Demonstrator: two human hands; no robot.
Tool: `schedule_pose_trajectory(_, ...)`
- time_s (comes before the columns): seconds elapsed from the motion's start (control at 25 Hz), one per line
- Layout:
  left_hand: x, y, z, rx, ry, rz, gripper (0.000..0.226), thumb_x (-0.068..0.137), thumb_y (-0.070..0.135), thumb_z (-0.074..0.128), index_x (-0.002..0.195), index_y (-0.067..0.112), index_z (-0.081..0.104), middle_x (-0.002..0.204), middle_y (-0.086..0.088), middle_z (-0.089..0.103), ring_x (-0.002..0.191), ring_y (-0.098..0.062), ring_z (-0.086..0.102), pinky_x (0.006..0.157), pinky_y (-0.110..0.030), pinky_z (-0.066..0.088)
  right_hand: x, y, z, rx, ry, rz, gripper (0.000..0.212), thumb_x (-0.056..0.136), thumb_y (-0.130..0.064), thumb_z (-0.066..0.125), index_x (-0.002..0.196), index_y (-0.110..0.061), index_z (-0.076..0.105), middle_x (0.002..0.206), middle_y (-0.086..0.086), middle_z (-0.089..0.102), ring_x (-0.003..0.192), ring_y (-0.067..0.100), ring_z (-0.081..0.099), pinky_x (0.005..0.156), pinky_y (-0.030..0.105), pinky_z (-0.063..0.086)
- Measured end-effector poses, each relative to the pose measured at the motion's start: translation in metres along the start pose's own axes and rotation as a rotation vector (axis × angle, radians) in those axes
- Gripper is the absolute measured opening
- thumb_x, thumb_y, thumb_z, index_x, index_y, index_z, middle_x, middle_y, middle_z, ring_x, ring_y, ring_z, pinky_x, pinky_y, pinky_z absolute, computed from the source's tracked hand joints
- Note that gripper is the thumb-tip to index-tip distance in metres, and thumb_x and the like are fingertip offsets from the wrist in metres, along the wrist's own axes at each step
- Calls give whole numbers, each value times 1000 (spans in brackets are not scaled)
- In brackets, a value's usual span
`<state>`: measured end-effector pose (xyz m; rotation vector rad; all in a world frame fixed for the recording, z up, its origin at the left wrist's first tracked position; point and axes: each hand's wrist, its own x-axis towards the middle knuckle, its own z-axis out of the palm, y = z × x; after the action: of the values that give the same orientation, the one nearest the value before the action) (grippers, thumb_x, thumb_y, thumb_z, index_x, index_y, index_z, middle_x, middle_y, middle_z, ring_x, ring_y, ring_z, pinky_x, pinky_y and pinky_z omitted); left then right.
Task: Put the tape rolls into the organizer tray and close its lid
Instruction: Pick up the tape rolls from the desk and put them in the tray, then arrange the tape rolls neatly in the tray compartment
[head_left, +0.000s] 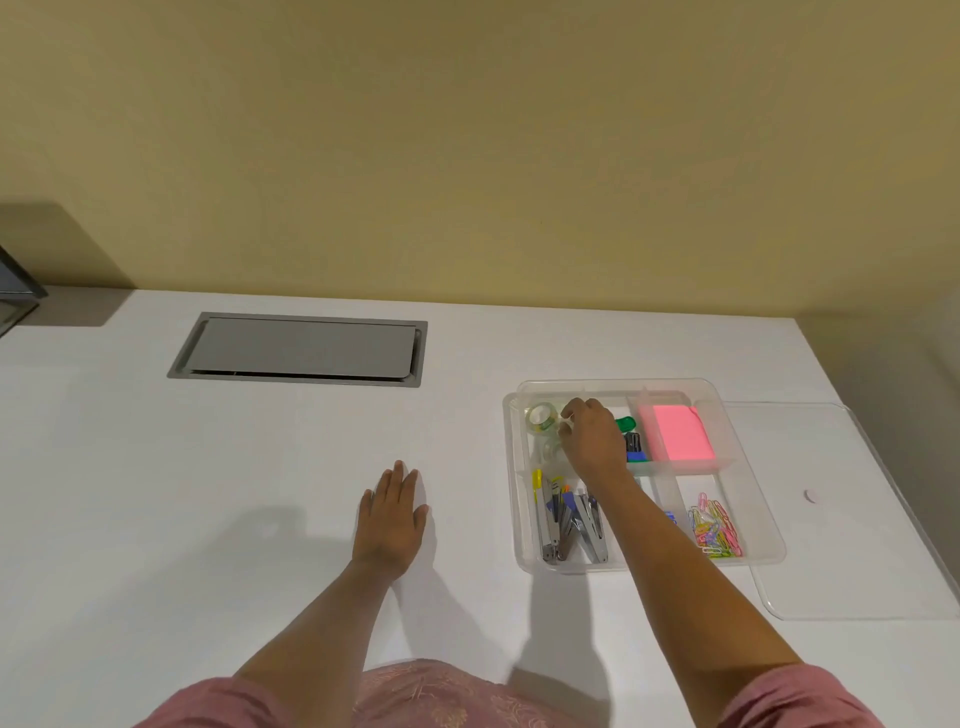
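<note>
Two clear tape rolls (542, 417) sit in the far-left compartment of the clear organizer tray (763, 545); no print readable, the nearer roll half hidden. Right hand (592, 436) reaches in, fingers curled at a roll; grip probably loose, can't tell. Lid (841, 519) lies flat right of tray. Left hand (390, 519) flat, open, empty, on the white table (208, 467).

Plain yellow wall (467, 130) behind white desk (156, 467), perhaps shadowed at corners.
</note>
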<state>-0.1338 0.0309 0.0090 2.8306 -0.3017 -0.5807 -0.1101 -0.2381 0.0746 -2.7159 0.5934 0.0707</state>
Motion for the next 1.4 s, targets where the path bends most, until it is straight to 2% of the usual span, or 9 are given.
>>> schedule_pose_trajectory(0.16, 3, 4, -14, 13, 29, 92, 50, 103, 32, 26, 151, 19, 17, 162, -1, 12, 149, -16, 14, 122, -37, 14, -6, 0, -5, 43, 40, 32, 22, 93, -12, 52, 113, -5, 60, 116, 15, 60, 108, 30, 56, 81, 38, 51)
schedule_pose_trajectory(0.28, 9, 13, -30, 1, 67, 173, 46, 103, 30, 29, 148, 19, 27, 155, 1, 31, 144, -13, 27, 120, -34, 20, -13, -2, -7, 42, 67, 57, 22, 94, -12, 52, 113, -5, 60, 117, 15, 59, 108, 30, 56, 82, 38, 50)
schedule_pose_trajectory(0.48, 25, 52, -57, -128, 169, 295, 33, 100, 23, 40, 127, 21, 59, 129, 4, 64, 119, -15, 57, 113, -33, 31, -21, -1, -10, 40, 111, 75, 23, 93, -10, 54, 113, -5, 61, 117, 15, 60, 108, 31, 57, 81, 38, 50)
schedule_pose_trajectory(0.6, 33, 88, -63, -208, 237, 340, 27, 98, 21, 46, 114, 20, 69, 112, 2, 73, 101, -18, 67, 106, -33, 39, -17, 11, -14, 52, 110, 43, 23, 92, -8, 54, 113, -4, 63, 116, 16, 62, 107, 31, 56, 82, 36, 49)
schedule_pose_trajectory(0.76, 46, 139, -58, -142, 243, 320, 25, 97, 26, 47, 110, 25, 68, 109, 7, 73, 101, -16, 63, 99, -29, 32, -5, 32, -21, 46, 43, -11, 24, 92, -10, 53, 114, -6, 63, 118, 14, 61, 112, 30, 54, 86, 38, 51)
schedule_pose_trajectory(0.92, 62, 183, -44, -82, 157, 289, 24, 94, 27, 53, 114, 25, 65, 117, 6, 68, 111, -17, 59, 98, -31, 32, 14, 58, -25, 21, -12, -142, 25, 93, -11, 53, 117, -8, 61, 122, 12, 60, 117, 27, 50, 90, 37, 49)
schedule_pose_trajectory(1.16, 74, 203, -32, 69, 89, 211, 36, 84, 32, 66, 119, 23, 61, 123, 1, 61, 115, -20, 55, 97, -32, 35, 28, 73, -24, 46, -9, -281, 26, 92, -11, 54, 117, -9, 62, 119, 10, 63, 115, 27, 51, 91, 33, 46)
schedule_pose_trajectory(1.4, 81, 214, -27, 37, 50, 156, 47, 77, 34, 75, 116, 13, 57, 119, -7, 56, 109, -25, 56, 92, -33, 42, 41, 66, -18, 81, -43, -314, 25, 91, -10, 55, 115, -8, 62, 118, 10, 63, 115, 27, 50, 89, 37, 47)
